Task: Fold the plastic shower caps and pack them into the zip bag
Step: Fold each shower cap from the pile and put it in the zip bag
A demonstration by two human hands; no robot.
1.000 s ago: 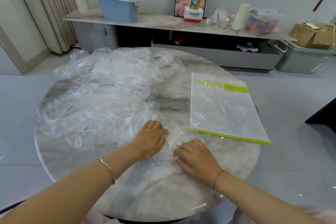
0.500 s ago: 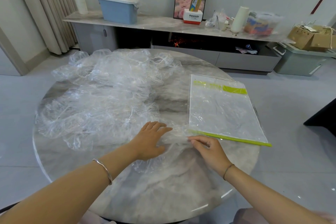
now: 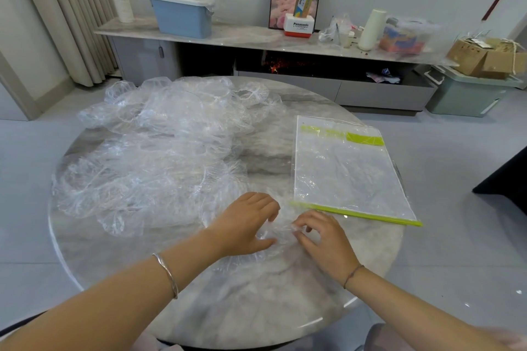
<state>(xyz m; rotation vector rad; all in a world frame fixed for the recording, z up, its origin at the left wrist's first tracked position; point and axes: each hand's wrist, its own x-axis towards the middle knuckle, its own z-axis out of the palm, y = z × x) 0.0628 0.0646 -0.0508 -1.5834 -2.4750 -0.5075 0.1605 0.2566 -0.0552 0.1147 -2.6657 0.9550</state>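
Thin clear plastic, the shower cap [image 3: 281,240] just beside the zip bag [image 3: 348,177] looks limp & slippery, w/ left hand [image 3: 245,225] & right hand [image 3: 323,238] both pinching its bunched film, elastic rim prob grips best.

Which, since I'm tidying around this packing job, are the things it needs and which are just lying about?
Job: cap being folded, pile of shower caps, zip bag.
Lying about: blue bin, stack of paper cups, Panasonic box, cardboard box.
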